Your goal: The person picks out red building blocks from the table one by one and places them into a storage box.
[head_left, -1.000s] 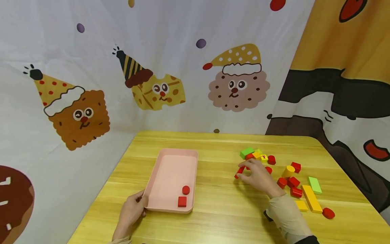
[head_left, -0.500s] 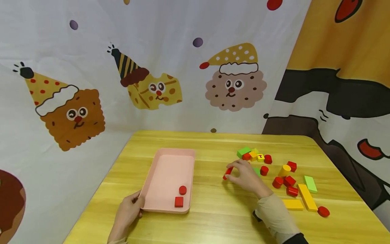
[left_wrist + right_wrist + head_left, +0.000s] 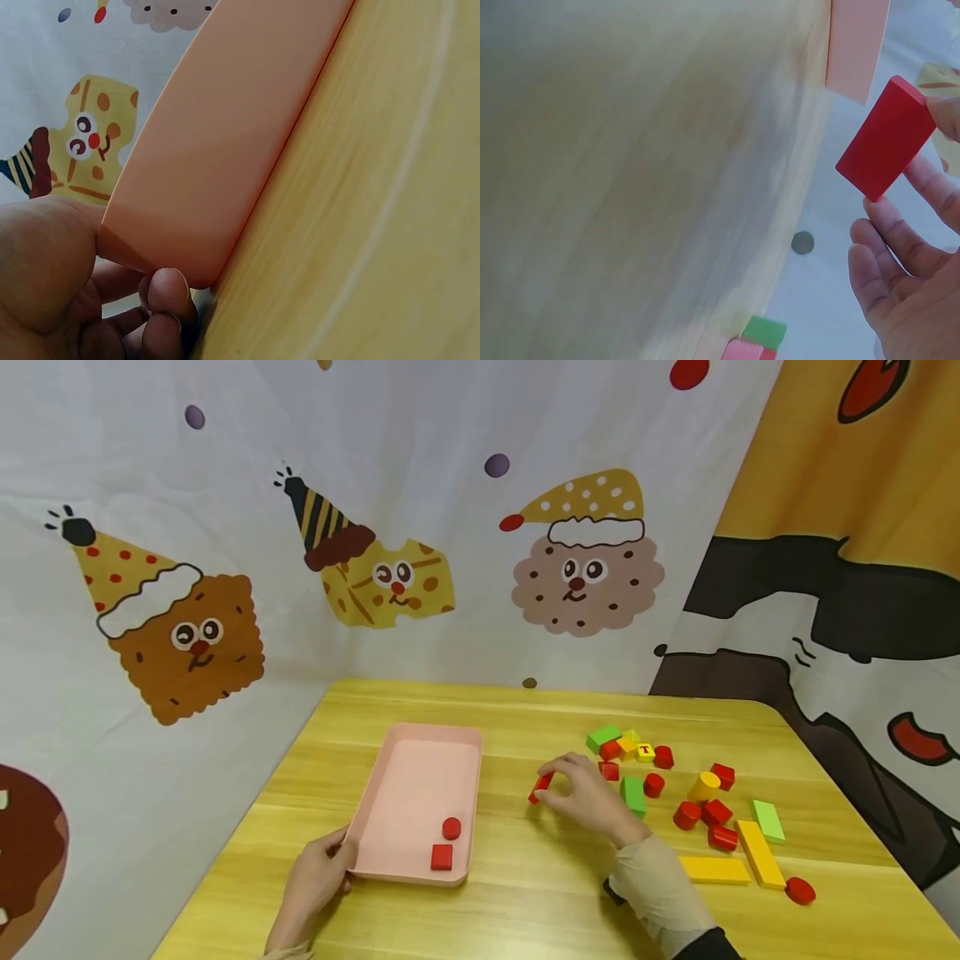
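The person's right hand (image 3: 592,797) pinches a flat red rectangular block (image 3: 541,787) between thumb and fingertips, holding it clear of the wooden table (image 3: 525,893), between the scattered blocks and the pink tray (image 3: 408,868). In the right wrist view the block (image 3: 886,139) is gripped by one end, the other fingers loosely spread beneath, which looks like a light carrying hold rather than a squeeze. The left hand (image 3: 315,881) grips the tray's near left corner, thumb on the rim and fingers curled under it (image 3: 161,289), seemingly to keep the light tray from sliding. Inside, near that end, lie a red disc (image 3: 451,827) and a red cube (image 3: 442,857). To the right sit more red, green and yellow blocks, among them a green slab (image 3: 633,795) just beside the right hand.
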The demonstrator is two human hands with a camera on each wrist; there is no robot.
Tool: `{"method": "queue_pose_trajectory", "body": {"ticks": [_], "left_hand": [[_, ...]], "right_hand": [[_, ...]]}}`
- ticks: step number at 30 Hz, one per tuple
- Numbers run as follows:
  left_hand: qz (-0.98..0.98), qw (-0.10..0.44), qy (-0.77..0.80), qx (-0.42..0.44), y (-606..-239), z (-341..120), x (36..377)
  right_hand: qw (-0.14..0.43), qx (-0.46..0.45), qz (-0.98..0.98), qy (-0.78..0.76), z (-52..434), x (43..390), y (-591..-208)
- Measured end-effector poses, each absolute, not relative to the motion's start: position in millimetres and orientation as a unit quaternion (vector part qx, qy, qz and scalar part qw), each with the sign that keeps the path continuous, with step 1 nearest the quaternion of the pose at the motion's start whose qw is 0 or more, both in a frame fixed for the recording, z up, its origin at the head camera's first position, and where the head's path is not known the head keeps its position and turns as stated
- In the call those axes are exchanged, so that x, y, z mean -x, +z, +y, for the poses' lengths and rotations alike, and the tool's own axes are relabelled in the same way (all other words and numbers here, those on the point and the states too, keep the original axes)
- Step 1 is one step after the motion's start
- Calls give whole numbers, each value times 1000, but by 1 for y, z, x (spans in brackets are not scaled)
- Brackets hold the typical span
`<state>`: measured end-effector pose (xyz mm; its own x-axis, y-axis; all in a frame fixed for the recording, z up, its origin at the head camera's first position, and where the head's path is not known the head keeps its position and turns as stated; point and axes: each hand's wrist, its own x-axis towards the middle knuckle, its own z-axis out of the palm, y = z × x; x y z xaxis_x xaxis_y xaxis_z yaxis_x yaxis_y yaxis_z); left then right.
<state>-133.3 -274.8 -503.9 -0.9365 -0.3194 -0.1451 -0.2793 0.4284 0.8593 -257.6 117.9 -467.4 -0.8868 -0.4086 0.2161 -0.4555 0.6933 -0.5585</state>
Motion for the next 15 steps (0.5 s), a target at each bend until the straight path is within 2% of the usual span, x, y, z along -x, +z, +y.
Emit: {"method": "queue_pose_trajectory", "body": {"ticks": [15], "left_hand": [[-839, 26, -514, -174, -503, -273, 133]], "right_hand": [[36, -281, -908, 309, 74, 256, -467]]}}
